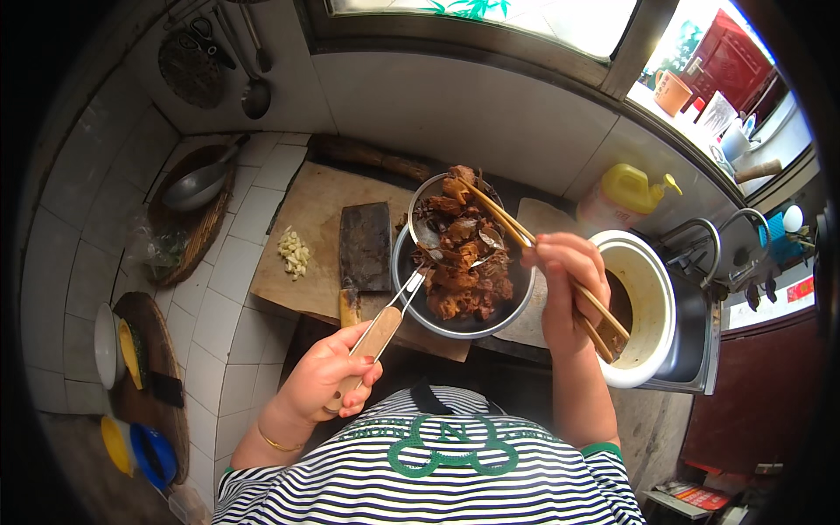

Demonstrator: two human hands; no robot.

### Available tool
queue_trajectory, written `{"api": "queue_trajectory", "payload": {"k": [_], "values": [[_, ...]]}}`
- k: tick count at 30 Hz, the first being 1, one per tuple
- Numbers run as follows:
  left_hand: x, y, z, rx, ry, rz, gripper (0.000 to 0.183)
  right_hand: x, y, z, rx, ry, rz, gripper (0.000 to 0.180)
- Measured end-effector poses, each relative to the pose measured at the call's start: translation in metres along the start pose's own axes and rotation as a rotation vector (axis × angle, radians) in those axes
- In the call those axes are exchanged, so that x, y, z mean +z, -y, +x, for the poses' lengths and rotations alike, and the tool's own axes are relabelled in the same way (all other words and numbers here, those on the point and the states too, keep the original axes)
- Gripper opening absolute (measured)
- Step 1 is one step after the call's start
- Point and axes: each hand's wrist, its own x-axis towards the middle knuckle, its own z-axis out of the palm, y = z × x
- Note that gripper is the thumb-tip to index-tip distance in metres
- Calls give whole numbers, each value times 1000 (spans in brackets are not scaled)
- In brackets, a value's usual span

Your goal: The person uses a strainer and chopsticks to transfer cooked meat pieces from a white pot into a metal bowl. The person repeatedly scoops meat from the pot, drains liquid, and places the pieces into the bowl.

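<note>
My left hand (pixel 335 371) grips the wooden handle of a metal strainer ladle (pixel 387 321), whose round head lies over a steel bowl (pixel 433 330). Browned, cooked meat pieces (pixel 469 298) fill the bowl, and more meat with dark spices rests on the strainer. In my right hand (pixel 571 275) is a pair of wooden chopsticks (pixel 499 213); their tips touch a meat piece (pixel 456 184) at the top of the pile. Below my right hand their rear ends reach over a white pot (pixel 659 335) with brown liquid inside.
Left of the bowl, a cleaver (pixel 365 246) and chopped garlic (pixel 293 253) lie on a wooden board (pixel 315 197). The pot stands by the sink (pixel 695 348) and faucet (pixel 699 230). A yellow jug (pixel 623 190) is near the wall. Farther left are a wok ladle (pixel 197 187) and cut squash (pixel 131 354).
</note>
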Motion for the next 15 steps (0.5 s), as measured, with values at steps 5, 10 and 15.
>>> {"api": "queue_trajectory", "payload": {"k": [5, 10, 15], "values": [[3, 2, 1, -22, 3, 52, 57, 19, -14, 9, 9, 28, -37, 17], [5, 5, -2, -22, -9, 77, 56, 22, -4, 8, -106, 102, -49, 20], [7, 5, -3, -27, 2, 84, 56, 18, -3, 12, -108, 99, -129, 23]]}}
